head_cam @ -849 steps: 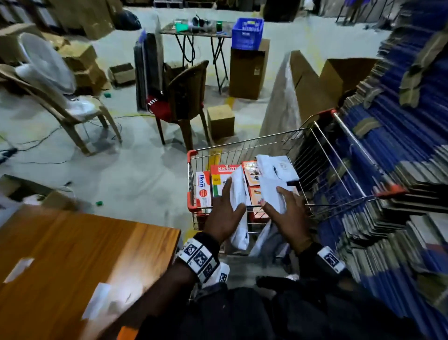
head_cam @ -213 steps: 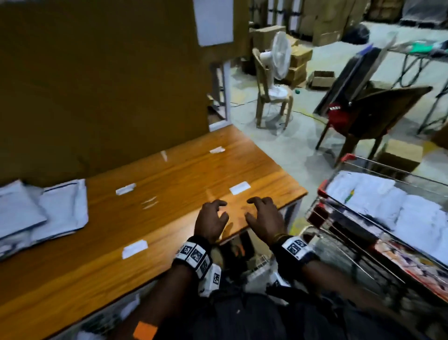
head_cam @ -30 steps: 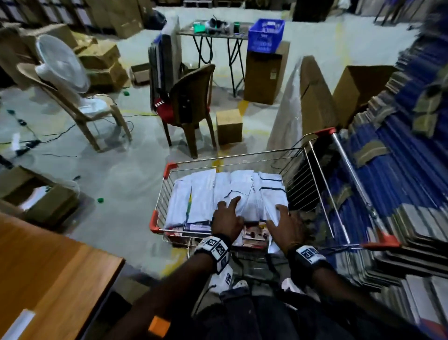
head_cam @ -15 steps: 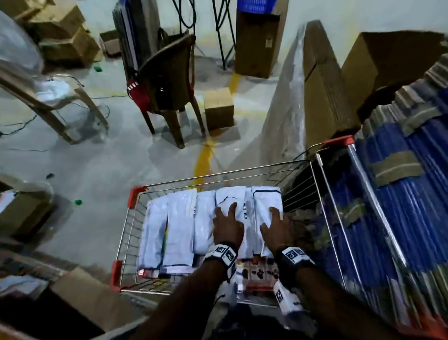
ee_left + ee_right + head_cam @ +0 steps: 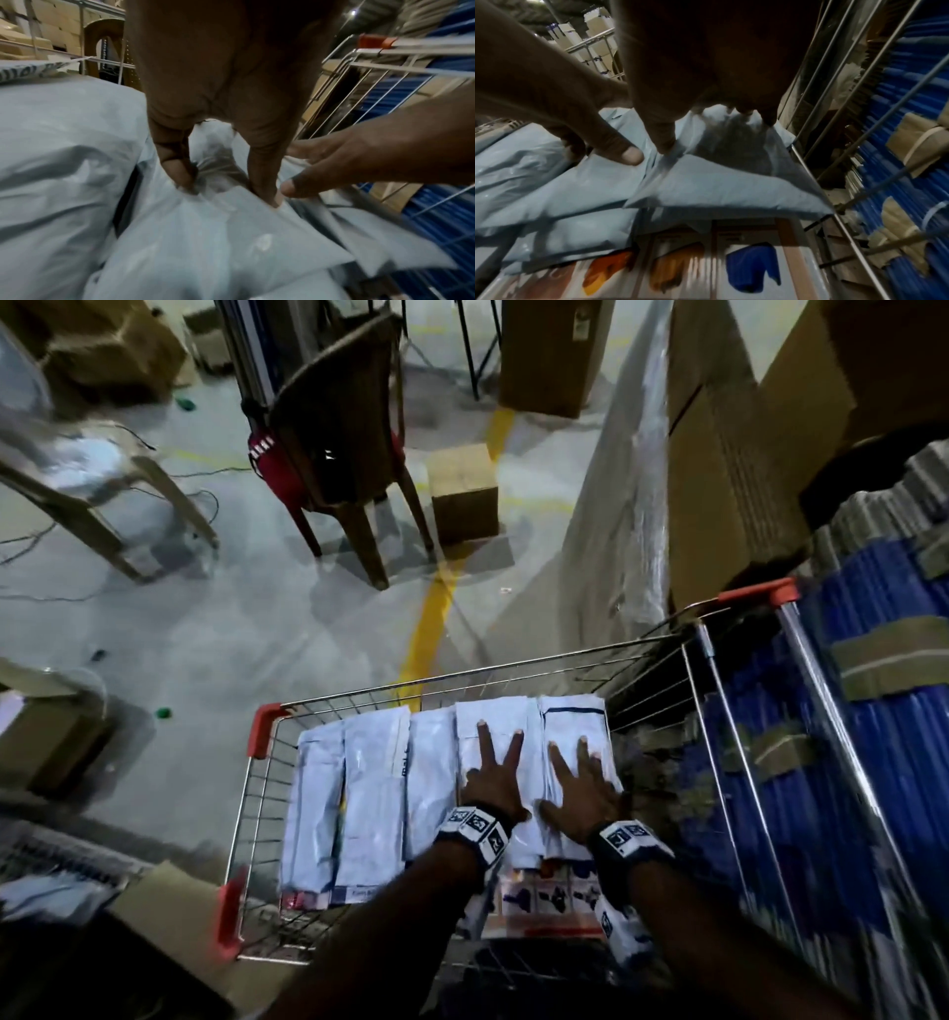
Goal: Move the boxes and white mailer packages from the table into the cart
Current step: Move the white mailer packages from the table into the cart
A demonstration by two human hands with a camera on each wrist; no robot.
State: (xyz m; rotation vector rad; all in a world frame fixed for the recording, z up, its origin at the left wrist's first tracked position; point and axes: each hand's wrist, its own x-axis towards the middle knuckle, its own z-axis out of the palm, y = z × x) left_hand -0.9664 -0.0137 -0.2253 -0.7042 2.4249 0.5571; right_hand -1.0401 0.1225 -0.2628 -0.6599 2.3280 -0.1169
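Mailers (image 5: 375, 793) side by side atop boxes (image 5: 554, 898) in cart (image 5: 264, 726); chair (image 5: 339, 428) beyond.

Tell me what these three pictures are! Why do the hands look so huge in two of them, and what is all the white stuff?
No machine here: a person wears three cameras. The top picture comes from one on their head, looking down. The other two come from cameras on each wrist, so close that the fingers look giant.

The wire basket is a shopping cart. The white stuff is mailer packages, soft plastic post bags lying side by side. Under them are printed boxes.

The left hand and the right hand lie flat with fingers spread, pressing on the two mailers at the right end of the row. Neither hand holds anything.
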